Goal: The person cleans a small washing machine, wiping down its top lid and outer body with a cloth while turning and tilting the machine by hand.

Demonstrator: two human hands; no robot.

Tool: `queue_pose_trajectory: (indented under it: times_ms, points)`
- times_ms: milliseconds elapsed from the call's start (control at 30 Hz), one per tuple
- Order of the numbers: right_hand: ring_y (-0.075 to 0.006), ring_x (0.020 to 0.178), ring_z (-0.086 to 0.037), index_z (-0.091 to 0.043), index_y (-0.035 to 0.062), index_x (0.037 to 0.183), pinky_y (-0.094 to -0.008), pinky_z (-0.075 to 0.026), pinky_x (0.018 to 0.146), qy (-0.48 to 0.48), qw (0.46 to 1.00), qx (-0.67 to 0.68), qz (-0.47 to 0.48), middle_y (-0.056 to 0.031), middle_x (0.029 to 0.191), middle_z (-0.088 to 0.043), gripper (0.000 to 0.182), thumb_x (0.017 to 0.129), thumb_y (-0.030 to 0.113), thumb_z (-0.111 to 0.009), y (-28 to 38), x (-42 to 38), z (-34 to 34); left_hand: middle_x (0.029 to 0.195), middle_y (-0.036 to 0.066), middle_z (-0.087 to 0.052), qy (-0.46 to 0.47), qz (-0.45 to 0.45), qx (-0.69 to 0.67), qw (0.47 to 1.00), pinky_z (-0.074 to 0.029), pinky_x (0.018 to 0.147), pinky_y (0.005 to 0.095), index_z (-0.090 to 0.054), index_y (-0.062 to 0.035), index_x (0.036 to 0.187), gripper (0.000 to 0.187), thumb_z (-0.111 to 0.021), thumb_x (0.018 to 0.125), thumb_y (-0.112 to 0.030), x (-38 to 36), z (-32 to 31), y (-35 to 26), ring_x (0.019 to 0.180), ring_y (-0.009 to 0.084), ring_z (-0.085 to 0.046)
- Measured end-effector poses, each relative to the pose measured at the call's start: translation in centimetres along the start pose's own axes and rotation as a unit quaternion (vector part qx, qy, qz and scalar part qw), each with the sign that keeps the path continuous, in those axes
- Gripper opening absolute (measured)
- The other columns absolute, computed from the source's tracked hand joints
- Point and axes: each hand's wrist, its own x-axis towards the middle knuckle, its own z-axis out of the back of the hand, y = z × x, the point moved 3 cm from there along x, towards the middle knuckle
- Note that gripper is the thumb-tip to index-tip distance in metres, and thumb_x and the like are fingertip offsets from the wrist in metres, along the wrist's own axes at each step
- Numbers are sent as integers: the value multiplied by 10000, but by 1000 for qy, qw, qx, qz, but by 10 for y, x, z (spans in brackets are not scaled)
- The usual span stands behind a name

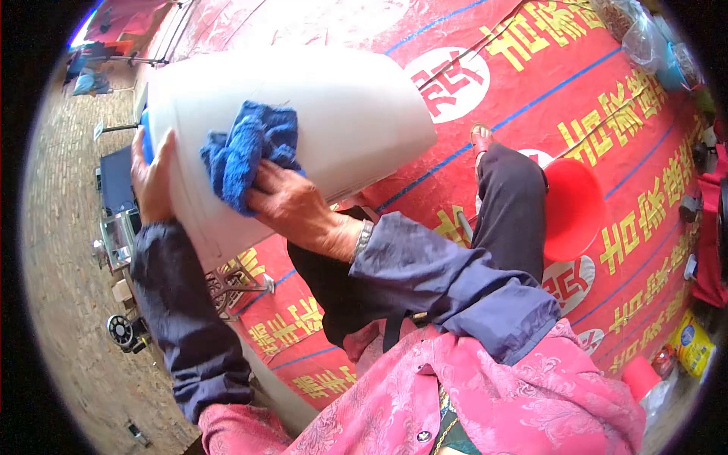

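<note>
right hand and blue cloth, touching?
Touching. The head view shows the right hand with its fingertips buried in the folds of the blue cloth, no gap between.

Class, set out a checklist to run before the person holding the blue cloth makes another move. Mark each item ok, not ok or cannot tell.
1. Left hand touching the white container: ok, at its blue-edged end.
2. Firmness of that hold: cannot tell.
3. Right hand holding the blue cloth: ok, cloth bunched up.
4. Cloth against the container: ok, on its side.
5. Red vessel apart from the container: ok, beside a trouser leg.
6. Container's far side clean: cannot tell, hidden.
</note>
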Motion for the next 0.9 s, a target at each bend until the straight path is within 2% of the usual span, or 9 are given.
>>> queue_pose_trajectory:
  times_ms: [67,100,200,267,333,433,600,733,900]
  points:
    - [-340,1143,-533,-603,79,1069,-399,-486,899,16,1000,-7,10,-158,1182,-548,322,750,117,-617,-14,-2,-6,1087,95,-597,11,-1,-18,1000,-484,730,260,-358,-35,1375,632,-674,867,-236,2,3,6,894,135,-575]
    - [-324,1127,-549,-605,75,1048,-385,-501,858,-14,1000,5,5,-149,1171,-560,289,761,85,-573,-18,3,-2,1111,98,-586,7,9,-19,1000,-480,759,264,-354,-36,1379,627,-668,872,-228,-2,3,4,922,141,-571]
    - [-315,1123,-541,-595,79,1090,-370,-503,835,0,1000,-26,-13,-153,1223,-541,337,762,129,-532,-62,8,-12,1180,108,-553,-5,22,-26,999,-464,842,275,-344,-44,1391,617,-652,883,-211,-8,4,0,1002,159,-555]
    - [-307,1058,-555,-598,87,1087,-383,-502,772,-13,998,-47,-38,-146,1159,-555,344,751,112,-527,-102,12,-19,1219,116,-530,-9,12,-40,999,-446,895,283,-338,-51,1398,617,-647,886,-205,-6,8,8,1052,169,-540]
    - [-332,1018,-569,-584,79,1105,-405,-504,806,-9,997,-69,-40,-144,1081,-565,392,713,99,-591,-142,20,-12,1285,123,-490,-11,27,-1,1000,-413,957,307,-318,-59,1416,609,-608,910,-233,-7,10,9,1127,186,-500]
    - [-332,980,-585,-605,83,1089,-406,-498,826,22,986,-108,-126,-164,1050,-595,346,747,130,-610,-218,29,-12,1330,123,-462,-25,11,40,999,-380,1002,330,-304,-69,1428,598,-569,932,-274,-8,11,11,1172,203,-468]
    - [-345,897,-609,-631,121,1027,-432,-506,766,-11,967,-165,-195,-125,978,-640,225,829,228,-621,-333,25,2,1369,109,-425,-9,26,33,999,-365,1020,334,-292,-57,1434,586,-541,944,-260,-7,12,12,1202,205,-450]
    - [-368,824,-621,-624,120,951,-462,-495,718,14,943,-210,-256,-162,884,-643,201,835,283,-609,-403,13,10,1372,112,-424,-15,26,63,998,-340,1039,342,-279,-40,1435,592,-523,946,-268,-10,0,2,1219,210,-437]
    - [-374,827,-625,-626,92,915,-462,-495,716,48,909,-271,-312,-185,867,-646,215,840,292,-604,-446,-44,46,1379,119,-416,-23,33,78,996,-324,1051,344,-273,-34,1438,597,-518,944,-263,-10,-2,-2,1230,213,-429]
